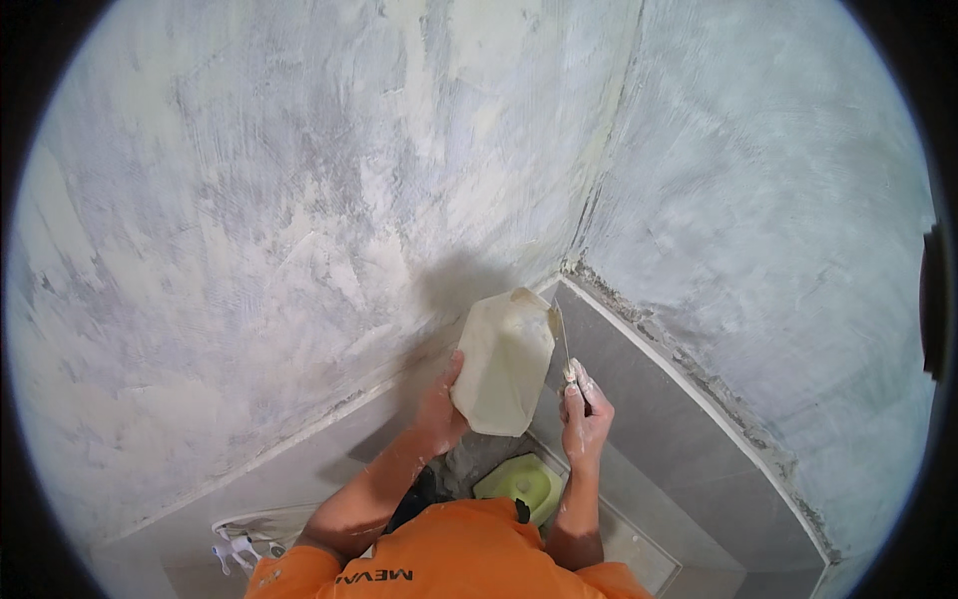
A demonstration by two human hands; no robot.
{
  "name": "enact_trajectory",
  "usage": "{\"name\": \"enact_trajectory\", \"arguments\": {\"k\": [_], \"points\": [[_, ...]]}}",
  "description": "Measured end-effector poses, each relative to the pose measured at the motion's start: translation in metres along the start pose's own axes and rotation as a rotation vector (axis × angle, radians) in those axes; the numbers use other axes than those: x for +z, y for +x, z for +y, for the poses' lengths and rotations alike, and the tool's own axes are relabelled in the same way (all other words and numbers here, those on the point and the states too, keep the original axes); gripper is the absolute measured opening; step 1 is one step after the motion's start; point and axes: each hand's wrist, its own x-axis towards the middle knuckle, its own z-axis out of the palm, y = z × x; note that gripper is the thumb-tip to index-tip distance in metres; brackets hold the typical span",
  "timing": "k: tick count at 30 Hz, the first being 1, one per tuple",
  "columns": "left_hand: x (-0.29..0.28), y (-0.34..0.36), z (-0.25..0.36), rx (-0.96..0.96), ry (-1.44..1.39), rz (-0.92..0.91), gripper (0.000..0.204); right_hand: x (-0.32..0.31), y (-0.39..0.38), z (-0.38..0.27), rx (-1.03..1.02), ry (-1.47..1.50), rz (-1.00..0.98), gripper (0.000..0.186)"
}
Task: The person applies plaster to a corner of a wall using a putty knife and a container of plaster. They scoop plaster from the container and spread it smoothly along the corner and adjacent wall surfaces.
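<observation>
My left hand (440, 407) grips the left side of a cream, many-sided plaster tub (505, 374), which is tilted in front of me. The tub's faces are pale, with a faint greenish tint in the middle. My right hand (586, 414), smeared with white plaster, is closed round the handle of a putty knife (566, 344). Its thin blade appears edge-on, pointing up beside the tub's upper right edge, where some beige plaster clings. Whether the blade touches the rim I cannot tell. Both hands are near the corner where two walls meet.
A streaky plastered wall (259, 200) rises on the left, a smoother grey one (788, 200) on the right. Grey tiles (659, 399) with a pale top edge run below. Beneath me is a green many-sided object (524, 481); a white fixture (237, 549) sits lower left.
</observation>
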Motion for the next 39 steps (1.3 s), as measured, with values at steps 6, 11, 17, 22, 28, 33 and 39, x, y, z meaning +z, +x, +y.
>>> {"name": "enact_trajectory", "arguments": {"k": [6,11,17,22,28,33,39], "points": [[0.001,-0.002,-0.002,0.058,0.128,-0.051,0.056,-0.002,0.002,-0.005,-0.104,-0.162,0.021,0.027],[-0.003,-0.01,0.003,0.074,0.155,-0.081,0.058,0.0,0.014,-0.001,-0.127,-0.21,0.034,0.023],[-0.012,-0.015,0.01,0.071,-0.023,-0.012,0.06,-0.002,0.011,-0.006,0.142,0.034,0.033,0.024],[-0.02,-0.004,0.01,0.178,0.025,0.033,0.063,0.001,-0.008,-0.021,0.416,0.554,-0.087,0.03],[-0.056,0.015,-0.019,0.462,0.404,0.031,0.055,0.022,-0.021,-0.008,0.28,0.424,-0.139,0.032],[-0.009,-0.009,-0.009,0.401,0.334,-0.038,0.053,0.042,-0.033,-0.012,0.165,0.256,-0.059,0.023],[-0.021,-0.011,0.002,0.335,0.061,0.025,0.063,0.03,-0.025,-0.042,0.22,0.362,-0.053,0.031]]}}
